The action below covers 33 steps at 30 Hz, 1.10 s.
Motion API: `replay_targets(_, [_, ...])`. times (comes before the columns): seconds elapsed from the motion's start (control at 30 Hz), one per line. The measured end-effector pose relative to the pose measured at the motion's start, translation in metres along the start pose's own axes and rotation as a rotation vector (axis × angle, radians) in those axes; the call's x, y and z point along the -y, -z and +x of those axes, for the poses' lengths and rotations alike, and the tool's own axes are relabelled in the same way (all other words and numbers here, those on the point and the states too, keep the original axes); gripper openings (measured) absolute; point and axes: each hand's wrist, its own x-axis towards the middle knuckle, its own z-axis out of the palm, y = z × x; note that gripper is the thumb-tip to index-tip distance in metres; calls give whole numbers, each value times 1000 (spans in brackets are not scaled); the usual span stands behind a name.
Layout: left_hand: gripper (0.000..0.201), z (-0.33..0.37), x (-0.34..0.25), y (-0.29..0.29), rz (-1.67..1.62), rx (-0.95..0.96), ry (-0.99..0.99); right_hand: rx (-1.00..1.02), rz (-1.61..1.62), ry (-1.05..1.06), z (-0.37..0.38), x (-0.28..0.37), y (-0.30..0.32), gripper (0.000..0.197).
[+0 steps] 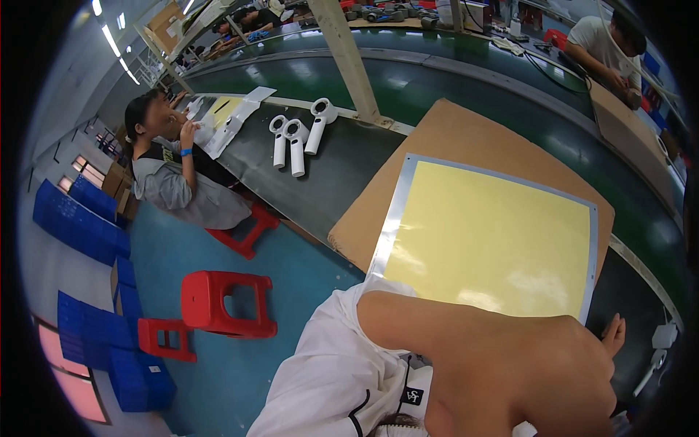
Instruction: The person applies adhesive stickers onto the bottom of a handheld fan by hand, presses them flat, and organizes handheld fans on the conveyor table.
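A bare forearm (422, 324) comes out of my rolled white sleeve and crosses to the right. My left hand (561, 371) seems to be the large shape close to the camera; its fingers do not show. Beyond it, only some fingers of my right hand (616, 335) show, stretched out near the dark bench top, with nothing visible in them. In front of me a yellow sheet (495, 240) with a silver-grey border lies on a brown cardboard piece (364, 226). The arm hides the sheet's near edge.
Three white ring-headed handheld devices (297, 149) lie on the bench, left of the cardboard. A seated person (175, 167) works farther left. Red stools (226, 302) and blue crates (87, 320) stand on that side. A metal post (346, 58) rises before a green conveyor (466, 73). A white plug (664, 335) sits right.
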Motion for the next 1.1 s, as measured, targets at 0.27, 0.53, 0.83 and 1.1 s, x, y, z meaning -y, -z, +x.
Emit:
replay_targets(0.27, [7, 122, 59, 90, 108, 920, -714, -36, -47, 58, 1, -4, -7, 38])
replay_targets(0.53, [20, 140, 119, 148, 1157, 1352, -584, -117, -21, 52, -5, 14, -8, 25])
replay_targets(0.83, [37, 126, 165, 212, 1127, 1563, -462, -92, -109, 96, -4, 7, -8, 24])
replay_targets(1.1, [22, 118, 180, 227, 968, 1477, -492, -57, -176, 117, -2, 5, -6, 23])
